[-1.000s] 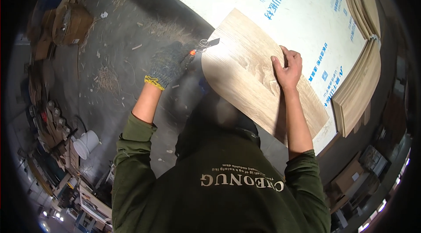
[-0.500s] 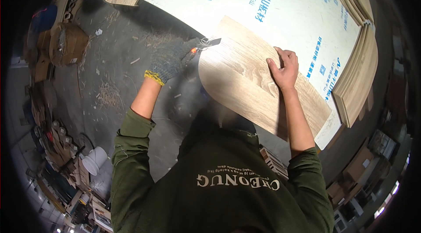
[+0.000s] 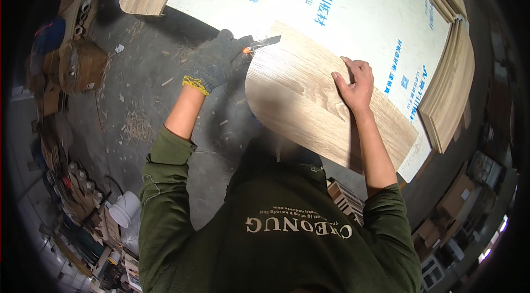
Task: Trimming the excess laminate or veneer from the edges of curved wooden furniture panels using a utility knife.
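A large white protective-film board (image 3: 353, 11) lies under the wood-grain laminate panel (image 3: 309, 105), which juts over its near edge. The panel looks stiff, light and slick-faced; it is best pressed flat or taken by its rounded edge. The bare right hand (image 3: 353, 86) rests spread open on it. The gloved left hand (image 3: 212, 64) is closed around a utility knife (image 3: 262, 44) at the panel's rim.

Bright overhead light, glare on white sheet (image 3: 353, 11); heavy fisheye bend, dark vignette at edges.

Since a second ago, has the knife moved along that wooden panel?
Cannot tell: the knife sits at the panel's top corner in every picture, and the head camera itself shifts.
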Action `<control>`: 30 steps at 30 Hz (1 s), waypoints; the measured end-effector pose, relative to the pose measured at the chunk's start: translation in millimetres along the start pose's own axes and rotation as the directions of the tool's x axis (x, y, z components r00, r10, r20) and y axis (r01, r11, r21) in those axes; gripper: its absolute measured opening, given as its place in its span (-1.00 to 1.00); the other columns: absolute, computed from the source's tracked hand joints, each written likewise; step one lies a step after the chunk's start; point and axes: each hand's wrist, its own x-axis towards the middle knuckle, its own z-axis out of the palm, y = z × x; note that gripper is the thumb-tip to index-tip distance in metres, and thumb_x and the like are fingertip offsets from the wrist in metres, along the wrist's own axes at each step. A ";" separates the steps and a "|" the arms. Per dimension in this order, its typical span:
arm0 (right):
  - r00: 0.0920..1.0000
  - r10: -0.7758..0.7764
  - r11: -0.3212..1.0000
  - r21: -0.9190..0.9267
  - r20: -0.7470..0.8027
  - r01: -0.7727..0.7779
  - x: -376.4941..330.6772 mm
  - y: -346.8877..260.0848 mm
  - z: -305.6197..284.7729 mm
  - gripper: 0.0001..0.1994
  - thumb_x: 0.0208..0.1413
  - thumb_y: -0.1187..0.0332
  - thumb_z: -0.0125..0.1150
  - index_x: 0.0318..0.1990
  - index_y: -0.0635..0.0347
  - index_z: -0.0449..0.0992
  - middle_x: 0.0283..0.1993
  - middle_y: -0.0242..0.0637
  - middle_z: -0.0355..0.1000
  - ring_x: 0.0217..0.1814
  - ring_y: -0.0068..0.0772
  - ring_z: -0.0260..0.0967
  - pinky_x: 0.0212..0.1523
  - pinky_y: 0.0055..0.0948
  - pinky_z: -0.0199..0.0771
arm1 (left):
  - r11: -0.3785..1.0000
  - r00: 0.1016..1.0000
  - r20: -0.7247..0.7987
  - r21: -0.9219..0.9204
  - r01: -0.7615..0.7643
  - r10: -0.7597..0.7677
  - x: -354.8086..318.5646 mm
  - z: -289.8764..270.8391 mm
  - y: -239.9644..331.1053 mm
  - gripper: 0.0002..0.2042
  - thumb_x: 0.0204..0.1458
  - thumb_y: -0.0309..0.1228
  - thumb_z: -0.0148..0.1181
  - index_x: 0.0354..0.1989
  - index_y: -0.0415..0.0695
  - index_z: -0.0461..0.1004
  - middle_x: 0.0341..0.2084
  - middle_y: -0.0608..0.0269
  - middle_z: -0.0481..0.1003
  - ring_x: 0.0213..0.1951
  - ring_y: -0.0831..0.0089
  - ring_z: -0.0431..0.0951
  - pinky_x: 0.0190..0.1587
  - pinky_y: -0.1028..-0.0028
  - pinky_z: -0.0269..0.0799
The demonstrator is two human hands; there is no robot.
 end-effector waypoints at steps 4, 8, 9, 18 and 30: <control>1.000 0.006 1.000 0.020 0.001 -0.006 0.8 -2.0 -1.0 -0.54 -0.15 0.08 0.40 -0.06 0.06 0.58 -0.25 -0.33 0.32 -0.15 -0.30 0.25 -0.05 -0.31 0.28 | 0.998 1.000 0.012 0.063 -0.002 0.002 10.1 -5.9 3.7 -0.62 0.13 -0.09 0.03 0.14 0.24 0.41 -0.26 0.11 0.40 -0.35 0.16 0.54 -0.30 0.24 0.48; 0.999 0.028 1.000 0.013 0.026 -0.028 0.7 -2.6 -1.6 -0.54 -0.15 0.09 0.40 -0.06 0.05 0.58 -0.24 -0.33 0.32 -0.14 -0.30 0.24 -0.03 -0.31 0.27 | 0.997 0.999 -0.023 0.068 -0.040 0.042 19.0 -1.6 -1.5 -0.61 0.13 -0.05 0.04 0.13 0.22 0.43 -0.26 0.10 0.41 -0.34 0.17 0.54 -0.29 0.23 0.49; 0.999 0.032 0.999 0.011 0.028 -0.033 0.7 -3.2 -1.6 -0.54 -0.16 0.10 0.40 -0.06 0.05 0.58 -0.24 -0.33 0.32 -0.13 -0.30 0.24 -0.03 -0.32 0.27 | 0.997 0.999 -0.022 0.069 -0.043 0.044 21.4 -0.2 -2.9 -0.61 0.13 -0.05 0.04 0.13 0.22 0.43 -0.26 0.10 0.41 -0.34 0.17 0.54 -0.29 0.23 0.49; 0.999 0.033 0.999 0.009 0.024 -0.033 2.7 -3.5 -4.0 -0.54 -0.16 0.11 0.41 -0.05 0.04 0.58 -0.21 -0.32 0.33 -0.11 -0.29 0.24 -0.02 -0.31 0.25 | 0.998 1.000 0.007 0.057 0.003 -0.004 57.0 1.6 -3.1 -0.59 0.16 0.00 -0.01 0.13 0.17 0.44 -0.28 0.07 0.41 -0.32 0.13 0.54 -0.26 0.23 0.48; 1.000 0.013 1.000 0.004 0.023 -0.013 3.0 -15.4 -6.1 -0.55 -0.13 0.10 0.39 -0.04 0.00 0.56 -0.19 -0.31 0.32 -0.09 -0.27 0.25 0.00 -0.30 0.24 | 0.847 0.810 -0.383 0.114 0.519 -0.445 -127.1 80.9 -93.9 -0.60 0.15 -0.30 0.03 0.09 -0.28 0.35 -0.14 -0.06 0.52 -0.17 -0.07 0.51 -0.09 0.17 0.40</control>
